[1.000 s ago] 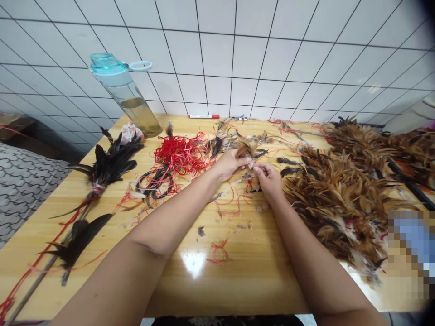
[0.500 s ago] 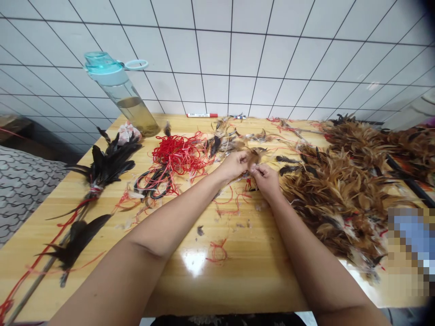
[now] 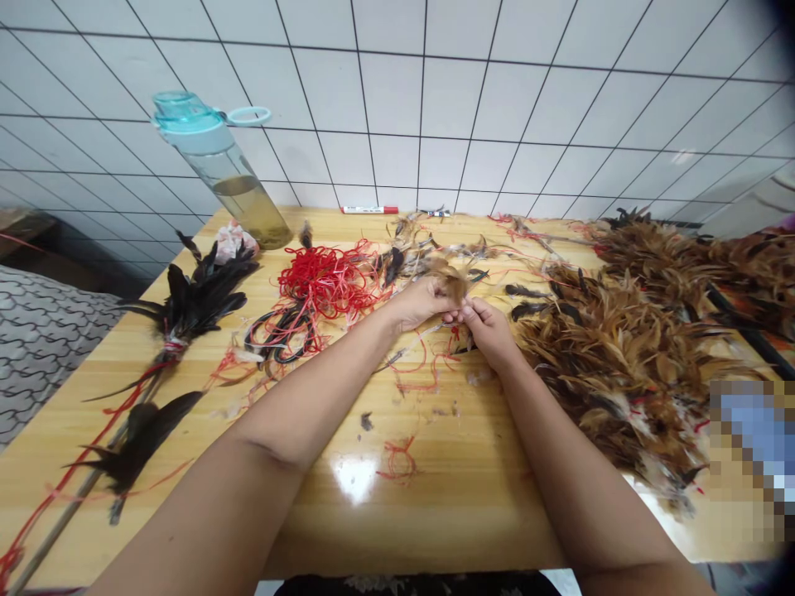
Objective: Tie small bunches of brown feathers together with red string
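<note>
Above the middle of the table, my left hand (image 3: 426, 302) is closed on a small tuft of brown feathers (image 3: 455, 285), which fans up and away from the fingers. My right hand (image 3: 486, 324) meets it from the right, thumb and fingertips pinched at the lower end of the same tuft. The fingertips of both hands nearly touch, so the feather stems between them are hidden. Just left of my left hand lies a tangle of red string (image 3: 323, 280). Loose feathers (image 3: 428, 252) are scattered behind the hands.
A large heap of brown feathers (image 3: 621, 356) covers the right side. At left, black feathers (image 3: 199, 298) are bound to a stick (image 3: 93, 480). A water bottle (image 3: 242, 194) and a red-capped marker (image 3: 369, 210) stand and lie near the tiled wall (image 3: 385, 99).
Both hands stay together over the same spot. The feather tuft has shifted slightly left and tilted, and my left wrist has moved a little left.
</note>
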Demonstrator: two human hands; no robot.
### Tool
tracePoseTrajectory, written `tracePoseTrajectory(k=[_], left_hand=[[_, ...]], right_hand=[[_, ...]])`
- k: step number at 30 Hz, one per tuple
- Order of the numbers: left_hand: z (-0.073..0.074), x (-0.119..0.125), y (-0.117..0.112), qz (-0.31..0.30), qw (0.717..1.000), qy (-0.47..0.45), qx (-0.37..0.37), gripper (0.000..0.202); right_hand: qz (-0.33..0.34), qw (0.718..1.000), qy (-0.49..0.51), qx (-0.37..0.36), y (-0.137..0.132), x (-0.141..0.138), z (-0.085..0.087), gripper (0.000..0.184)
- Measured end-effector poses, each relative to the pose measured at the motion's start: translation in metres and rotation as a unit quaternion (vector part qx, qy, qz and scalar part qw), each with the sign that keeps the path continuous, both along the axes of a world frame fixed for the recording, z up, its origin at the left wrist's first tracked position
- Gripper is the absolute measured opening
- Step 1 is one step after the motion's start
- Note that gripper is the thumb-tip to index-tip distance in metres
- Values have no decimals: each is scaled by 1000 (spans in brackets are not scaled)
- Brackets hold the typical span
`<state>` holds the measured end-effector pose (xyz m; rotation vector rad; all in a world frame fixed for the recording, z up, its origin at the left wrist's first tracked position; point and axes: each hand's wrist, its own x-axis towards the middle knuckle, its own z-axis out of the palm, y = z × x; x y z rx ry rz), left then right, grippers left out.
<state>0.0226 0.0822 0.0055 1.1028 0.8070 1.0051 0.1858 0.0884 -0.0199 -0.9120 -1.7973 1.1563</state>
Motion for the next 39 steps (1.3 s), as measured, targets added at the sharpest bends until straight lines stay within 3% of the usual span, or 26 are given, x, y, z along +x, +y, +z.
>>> tracePoseTrajectory(k=[4, 7, 17, 21, 25, 30, 36, 39], left_hand=[[1, -1, 2, 41, 996, -60, -50, 38], [2, -3, 2, 37, 993, -85, -75, 36], [1, 0, -1, 20, 993, -70, -90, 36], [3, 2, 0, 46, 996, -47, -53, 35], [7, 2, 1, 79, 997, 19, 2, 32], [9, 2, -1, 95, 986, 107, 87, 21], [6, 7, -2, 29, 998, 40, 48, 33], [10, 9, -4, 67, 994, 62, 63, 30]], right_hand=[[8, 997, 58, -53, -4, -1, 5, 37], [6, 995, 70, -69, -5, -2, 6, 38], [2, 995, 68, -77, -2, -4, -2, 36], [-12, 997, 54, -56, -2, -3, 0, 37], [-44, 994, 66, -79, 0, -2, 1, 36], [-16, 994, 62, -88, 4, 0, -3, 32], [-23, 998, 21, -51, 6, 3, -5, 33], [-59, 992, 69, -90, 6, 5, -3, 36]])
